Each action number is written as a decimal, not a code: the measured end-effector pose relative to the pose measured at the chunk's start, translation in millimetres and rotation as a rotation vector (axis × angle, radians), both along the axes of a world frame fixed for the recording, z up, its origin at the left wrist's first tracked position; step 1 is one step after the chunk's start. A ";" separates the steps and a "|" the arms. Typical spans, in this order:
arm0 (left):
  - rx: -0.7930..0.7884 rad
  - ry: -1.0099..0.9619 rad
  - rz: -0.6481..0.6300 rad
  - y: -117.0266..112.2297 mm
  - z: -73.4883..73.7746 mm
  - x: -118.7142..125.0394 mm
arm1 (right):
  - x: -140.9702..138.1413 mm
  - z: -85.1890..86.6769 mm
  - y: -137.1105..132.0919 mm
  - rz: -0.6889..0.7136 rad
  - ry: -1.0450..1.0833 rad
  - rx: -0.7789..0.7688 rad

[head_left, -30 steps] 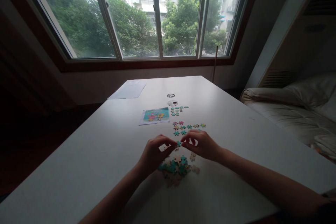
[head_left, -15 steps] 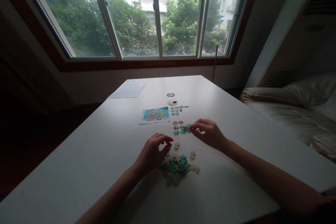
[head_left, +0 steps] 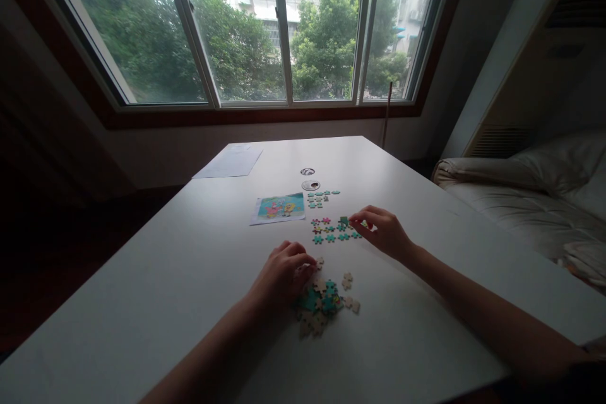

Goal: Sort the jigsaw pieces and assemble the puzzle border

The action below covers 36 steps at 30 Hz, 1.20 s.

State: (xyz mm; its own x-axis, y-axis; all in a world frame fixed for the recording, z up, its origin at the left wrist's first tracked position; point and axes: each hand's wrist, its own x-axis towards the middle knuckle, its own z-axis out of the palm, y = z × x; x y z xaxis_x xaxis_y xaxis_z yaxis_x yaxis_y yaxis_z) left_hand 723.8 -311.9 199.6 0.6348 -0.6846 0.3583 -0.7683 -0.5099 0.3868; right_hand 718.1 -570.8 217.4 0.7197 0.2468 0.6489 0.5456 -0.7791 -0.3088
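My right hand (head_left: 381, 228) pinches a green jigsaw piece (head_left: 344, 220) between thumb and fingertips, at the upper edge of the rows of laid-out pieces (head_left: 330, 238). Some pieces of those rows are partly covered by its fingers. My left hand (head_left: 286, 268) is low over the table with curved fingers, thumb and forefinger apart. Its fingertips are beside a loose piece (head_left: 320, 261) lying pale side up. Just below them is a heap of jigsaw pieces (head_left: 322, 297), some teal, some showing pale backs.
A picture card (head_left: 279, 207) with cartoon figures lies left of another group of pieces (head_left: 318, 198). Two round inserts (head_left: 310, 185) are set in the white table (head_left: 165, 278). A paper sheet (head_left: 230, 163) lies at the far left. A pale sofa (head_left: 516, 183) stands on the right.
My right hand has moved slightly right and up with the green piece, uncovering pieces in the lower row. My left hand has shifted a little right and down, towards the loose piece.
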 end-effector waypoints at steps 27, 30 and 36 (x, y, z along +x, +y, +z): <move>0.068 0.048 0.112 -3.0 4.0 -1.5 | 5.2 -2.8 3.8 0.018 -0.005 0.028; 0.067 0.058 0.090 -1.5 2.5 -0.8 | 5.1 -2.7 3.2 0.016 0.004 0.032; 0.014 0.098 0.065 -0.2 3.2 -1.3 | 5.0 -2.1 2.4 0.014 0.021 0.026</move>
